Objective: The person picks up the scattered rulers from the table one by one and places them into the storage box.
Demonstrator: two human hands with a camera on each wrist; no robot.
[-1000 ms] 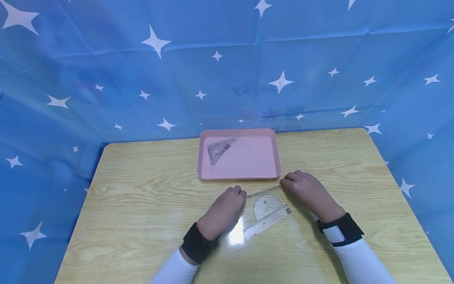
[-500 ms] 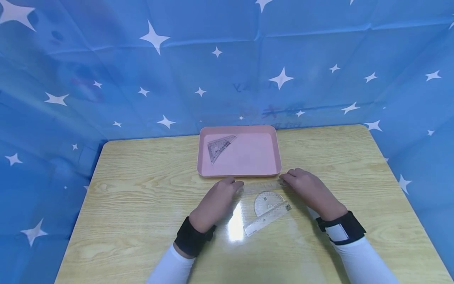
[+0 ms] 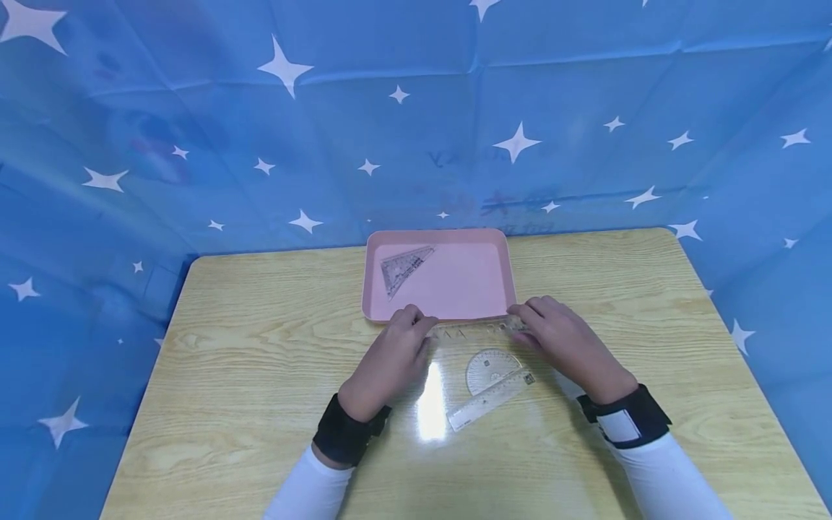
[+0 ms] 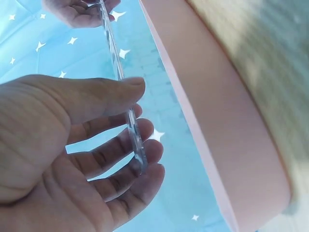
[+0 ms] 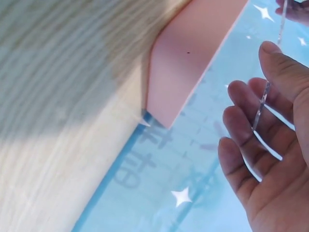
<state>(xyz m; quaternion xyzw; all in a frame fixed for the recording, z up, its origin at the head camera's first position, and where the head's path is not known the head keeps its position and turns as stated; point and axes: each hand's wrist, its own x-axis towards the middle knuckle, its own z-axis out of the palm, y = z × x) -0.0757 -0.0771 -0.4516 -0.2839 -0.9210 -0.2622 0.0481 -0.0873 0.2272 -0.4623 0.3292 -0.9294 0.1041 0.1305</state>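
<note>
A clear plastic ruler (image 3: 469,330) spans the gap between both hands, close in front of the pink tray. My left hand (image 3: 396,354) pinches its left end, the thumb on one face and the fingers behind, as the left wrist view shows. At the other end my right hand (image 3: 560,347) grips it between thumb and fingers. The ruler (image 4: 115,53) appears edge-on in that left view, raised off the table. Below it lie a clear round-edged protractor (image 3: 489,367) and a second clear ruler (image 3: 490,399), which overlaps the protractor's lower edge.
The shallow pink tray (image 3: 471,278) stands at the back middle of the wooden table (image 3: 260,347), with a clear set square (image 3: 404,269) in its left part. Behind the table hangs a blue cloth (image 3: 416,130) with white stars.
Both hands have lifted the ruler from near the protractor and moved it away from me toward the tray's front edge. Its face has tipped into view. The protractor, second ruler and set square stay put.
</note>
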